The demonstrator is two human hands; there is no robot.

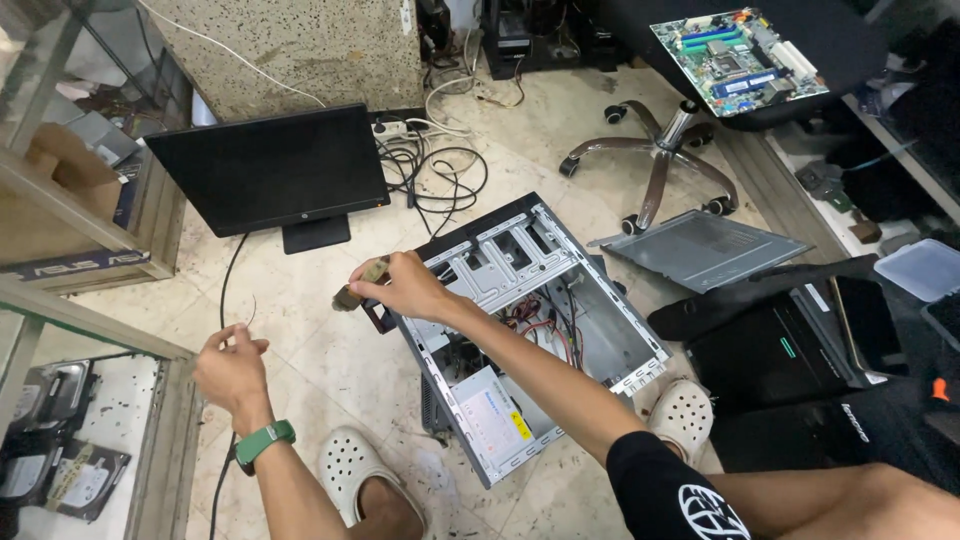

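Wooden brush (362, 283) gripped in right hand (405, 287) fingers

Black flat monitor (268, 168) stands on the tiled floor (330, 330), screen dark. Behind it, a tangle of cables (440, 165) and a power strip (395, 128). Office chair (660, 150) at upper right carries a green motherboard (738, 52) on its seat. Grey metal side panel (705, 248) lies flat near the chair base. Second black tower case (790, 350) lies at right. Hard drives (55, 440) sit in a glass cabinet at left.
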